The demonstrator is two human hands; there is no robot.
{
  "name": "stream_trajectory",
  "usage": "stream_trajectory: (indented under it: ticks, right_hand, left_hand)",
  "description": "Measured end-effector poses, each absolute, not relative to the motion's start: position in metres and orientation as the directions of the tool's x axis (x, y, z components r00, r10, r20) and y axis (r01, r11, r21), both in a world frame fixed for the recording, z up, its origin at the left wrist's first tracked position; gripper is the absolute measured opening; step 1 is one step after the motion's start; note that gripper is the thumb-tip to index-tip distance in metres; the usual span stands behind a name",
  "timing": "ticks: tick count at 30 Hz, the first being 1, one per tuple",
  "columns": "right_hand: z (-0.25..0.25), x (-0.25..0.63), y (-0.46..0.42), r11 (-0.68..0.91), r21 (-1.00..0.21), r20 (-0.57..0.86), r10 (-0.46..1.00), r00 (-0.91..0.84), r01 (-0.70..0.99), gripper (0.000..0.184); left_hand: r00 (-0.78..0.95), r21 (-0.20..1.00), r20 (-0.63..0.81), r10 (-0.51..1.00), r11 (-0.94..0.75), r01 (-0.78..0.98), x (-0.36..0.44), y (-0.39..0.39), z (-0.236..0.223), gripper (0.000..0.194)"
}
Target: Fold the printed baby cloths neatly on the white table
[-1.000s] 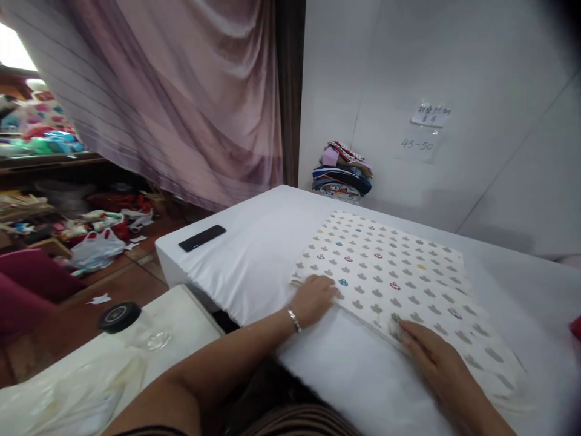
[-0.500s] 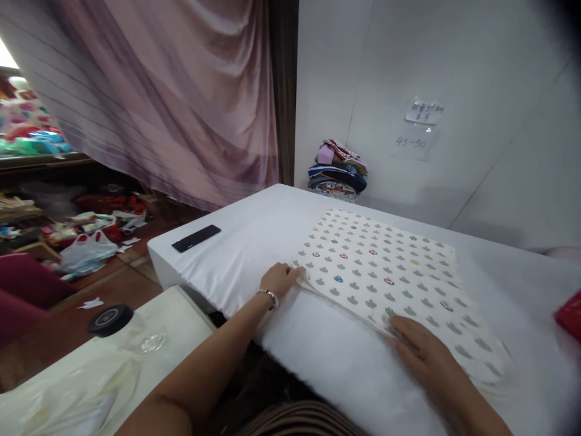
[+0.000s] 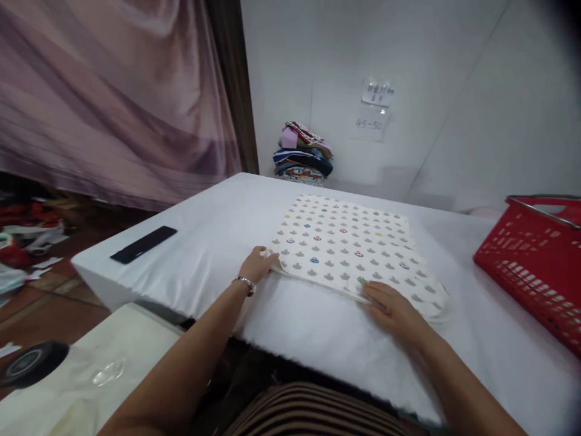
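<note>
A folded cream cloth (image 3: 349,248) printed with small grey and coloured shapes lies flat on the white table (image 3: 218,254). My left hand (image 3: 258,264), with a bracelet on the wrist, curls its fingers around the cloth's near left corner. My right hand (image 3: 393,307) lies flat, fingers stretched out, on the cloth's near edge.
A red plastic basket (image 3: 535,260) stands on the table at the right. A black phone (image 3: 143,244) lies near the table's left edge. A stack of folded clothes (image 3: 303,154) sits against the far wall. A pink curtain (image 3: 113,103) hangs at the left.
My left hand slid off the top of the cloth to its near left corner. The view swung right, bringing the red basket into sight. My right hand stayed on the near edge.
</note>
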State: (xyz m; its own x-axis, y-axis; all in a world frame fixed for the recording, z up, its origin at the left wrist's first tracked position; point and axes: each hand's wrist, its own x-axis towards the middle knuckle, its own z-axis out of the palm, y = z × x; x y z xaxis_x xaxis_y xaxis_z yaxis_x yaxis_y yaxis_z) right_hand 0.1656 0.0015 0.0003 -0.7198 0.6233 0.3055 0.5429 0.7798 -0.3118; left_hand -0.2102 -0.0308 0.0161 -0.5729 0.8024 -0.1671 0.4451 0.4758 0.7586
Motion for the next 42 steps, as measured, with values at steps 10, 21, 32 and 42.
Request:
stream_trajectory:
  ticks: [10,21,32,42]
  right_hand:
    - [-0.001,0.213,-0.009,0.807,-0.163,0.337,0.586,-0.737,0.568,0.048]
    - [-0.013,0.227,-0.001,0.721,-0.107,0.267,0.684,-0.679,0.685,0.051]
    - [0.001,0.154,-0.012,0.768,-0.052,0.257,0.628,-0.734,0.638,0.04]
    - [0.009,0.1,-0.007,0.729,-0.174,0.263,0.682,-0.682,0.662,0.014]
  left_hand:
    - [-0.506,0.898,-0.305,0.807,0.42,0.128,-0.226,-0.026,0.015,0.044]
    - [-0.417,0.474,0.022,0.909,0.358,0.805,-0.222,-0.033,0.017,0.045]
    - [0.3,0.177,0.325,0.897,-0.369,0.912,-0.16,-0.045,0.022,0.021]
    - [0.483,0.284,0.239,0.842,-0.536,0.795,-0.133,-0.016,0.006,0.025]
